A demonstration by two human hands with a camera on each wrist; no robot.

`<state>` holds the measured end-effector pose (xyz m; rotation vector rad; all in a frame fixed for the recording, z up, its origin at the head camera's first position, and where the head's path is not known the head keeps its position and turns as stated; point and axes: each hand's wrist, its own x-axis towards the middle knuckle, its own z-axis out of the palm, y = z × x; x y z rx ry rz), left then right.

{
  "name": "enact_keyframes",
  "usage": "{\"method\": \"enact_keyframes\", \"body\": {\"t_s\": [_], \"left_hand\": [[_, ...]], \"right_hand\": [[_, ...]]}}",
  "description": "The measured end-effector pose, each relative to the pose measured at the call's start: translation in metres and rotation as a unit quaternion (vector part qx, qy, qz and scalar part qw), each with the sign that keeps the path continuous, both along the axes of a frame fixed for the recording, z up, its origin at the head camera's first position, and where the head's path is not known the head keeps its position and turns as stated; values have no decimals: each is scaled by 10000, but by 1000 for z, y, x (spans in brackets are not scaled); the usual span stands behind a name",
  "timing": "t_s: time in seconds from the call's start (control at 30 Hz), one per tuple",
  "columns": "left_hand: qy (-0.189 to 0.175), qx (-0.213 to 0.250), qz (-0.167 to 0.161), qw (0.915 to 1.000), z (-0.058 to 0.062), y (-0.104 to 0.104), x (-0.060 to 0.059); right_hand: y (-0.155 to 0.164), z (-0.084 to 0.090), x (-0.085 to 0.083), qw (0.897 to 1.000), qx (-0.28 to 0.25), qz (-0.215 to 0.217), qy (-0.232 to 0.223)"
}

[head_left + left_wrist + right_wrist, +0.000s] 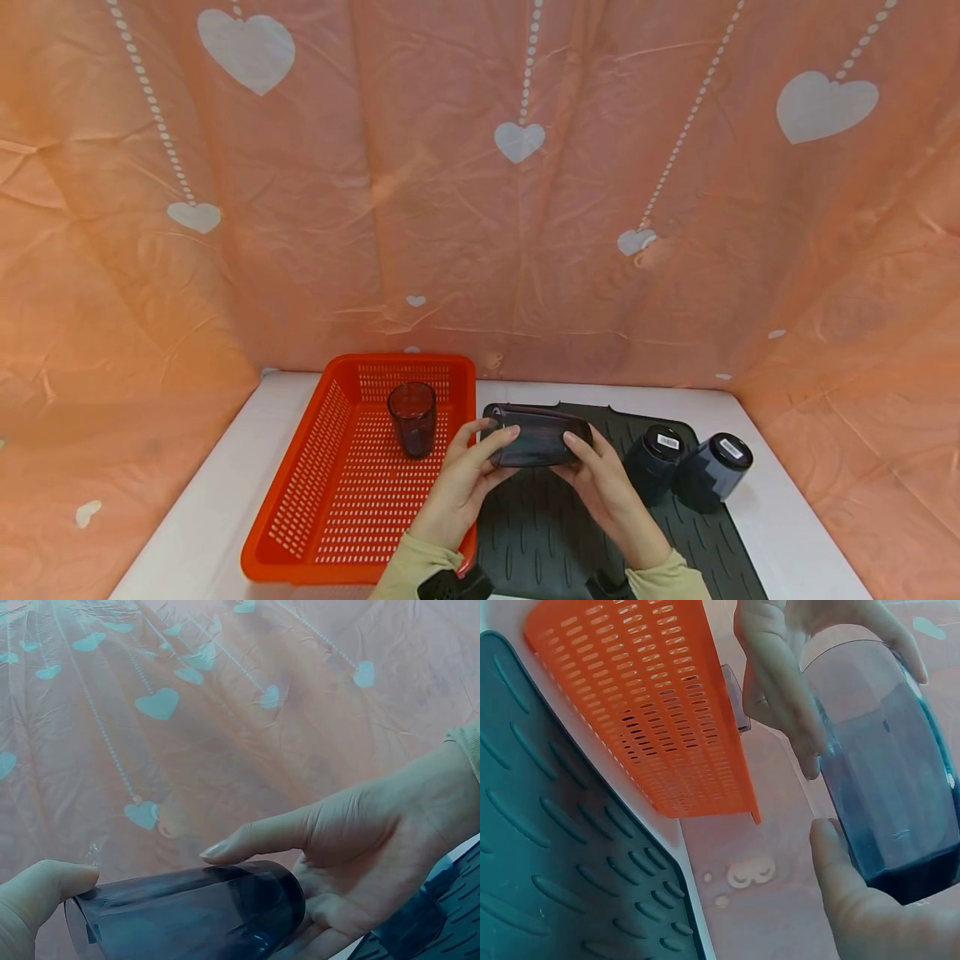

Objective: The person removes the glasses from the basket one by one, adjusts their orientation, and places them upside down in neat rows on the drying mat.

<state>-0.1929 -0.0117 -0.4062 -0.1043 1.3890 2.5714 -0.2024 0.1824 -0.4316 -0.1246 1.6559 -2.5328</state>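
A dark, see-through drinking glass (536,437) lies sideways between my two hands, above the dark ribbed mat (551,533). My left hand (467,481) grips its rim end, thumb on the near side. At the thick base end, my right hand (611,497) holds it with thumb and fingers. The left wrist view shows the glass (187,915) tilted slightly, the right thumb on top of it. In the right wrist view, the left fingers (787,682) wrap the open rim. One more glass (414,425) stands upright in the orange basket (262,533), left of my hands.
Two dark glasses with white labels on their bases stand upside down at the mat's right side: one glass (651,471) leans close to the other glass (708,477). A white table (187,508) carries basket and mat. An orange sheet with hearts (450,208) hangs behind.
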Motion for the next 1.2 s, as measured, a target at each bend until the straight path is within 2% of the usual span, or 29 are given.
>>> {"method": "enact_keyframes", "body": {"t_s": [0.6,0.93,1.2], "left_hand": [[-8,160,-14,9999,-1,0,0],[-9,317,-74,9995,0,-1,1],[-42,497,-208,9985,-1,-2,-1]], "right_hand": [[3,-3,1,9993,-344,152,36],[8,-2,1,9973,-565,282,363],[9,0,1,9990,-377,-14,252]]}}
